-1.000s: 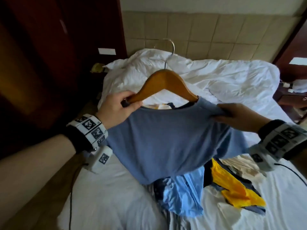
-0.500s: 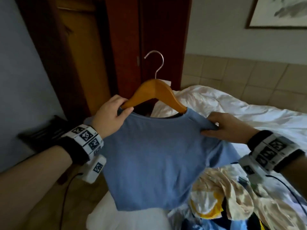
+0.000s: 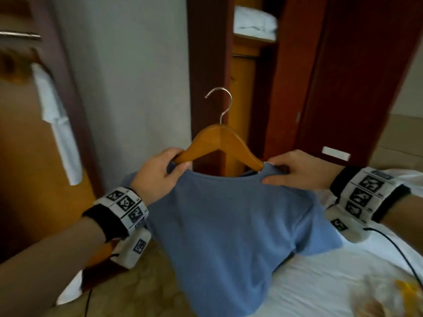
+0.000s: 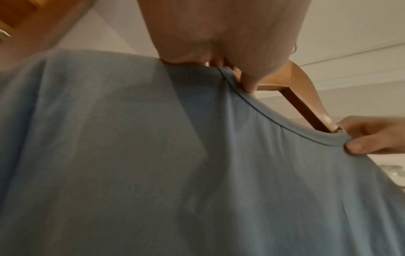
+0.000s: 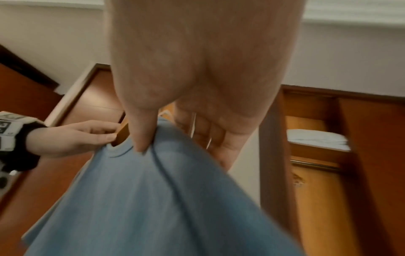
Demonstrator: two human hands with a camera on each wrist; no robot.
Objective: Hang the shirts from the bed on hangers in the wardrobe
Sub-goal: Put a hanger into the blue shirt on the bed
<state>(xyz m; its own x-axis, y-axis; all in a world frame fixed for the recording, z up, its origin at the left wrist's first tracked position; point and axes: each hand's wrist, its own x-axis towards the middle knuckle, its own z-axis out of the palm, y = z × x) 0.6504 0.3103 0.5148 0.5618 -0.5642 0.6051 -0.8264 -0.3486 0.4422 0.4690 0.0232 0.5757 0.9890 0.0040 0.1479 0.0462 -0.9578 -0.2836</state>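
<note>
1. The bed (image 3: 332, 282) at lower right has a white sheet; a blurred heap of pale and yellow clothes (image 3: 389, 298) lies on it near the corner.
2. The wardrobe shelf (image 3: 254, 41) at the top carries folded white linen (image 3: 255, 22).
3. The floor (image 3: 146, 291) at lower left is brownish and patterned.

A white wall panel (image 3: 128, 92) is seen left of the dark wooden post. On the far left, a white cloth (image 3: 58, 126) is hung against an orange-brown surface (blurred, so its kind cannot be told). Folded white linen (image 3: 254, 24) is laid on a high shelf. A small white plate (image 3: 335, 153) is fixed low on the reddish panel. Patterned tan flooring (image 3: 146, 291) is visible below, and a black cable (image 3: 398, 248) is trailed across the white sheet.
</note>
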